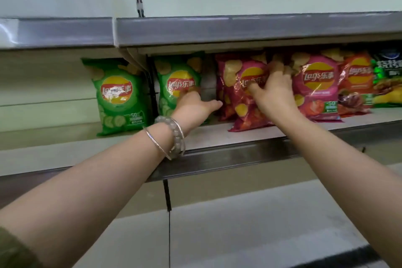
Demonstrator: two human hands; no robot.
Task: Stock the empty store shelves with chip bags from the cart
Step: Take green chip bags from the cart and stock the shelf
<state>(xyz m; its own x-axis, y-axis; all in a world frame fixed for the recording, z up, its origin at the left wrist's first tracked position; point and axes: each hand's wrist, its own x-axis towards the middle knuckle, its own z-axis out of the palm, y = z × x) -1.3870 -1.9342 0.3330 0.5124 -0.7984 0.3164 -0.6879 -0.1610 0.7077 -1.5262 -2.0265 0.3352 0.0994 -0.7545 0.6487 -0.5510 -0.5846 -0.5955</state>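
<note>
Two hands: left (pixel 195 105) touches green bag (pixel 174 67), right (pixel 273 91) grips pink bag (pixel 241 112).

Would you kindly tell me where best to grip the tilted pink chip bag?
Probably its upper edge, from the front, as the right hand does: the pink bag tilts with its base forward, its face is puffed, and the top offers a flatter fold.

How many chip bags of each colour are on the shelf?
Green bags: 2
Pink bags: 3
Orange bag: 1
Dark bag: 1
Total: 7
</note>
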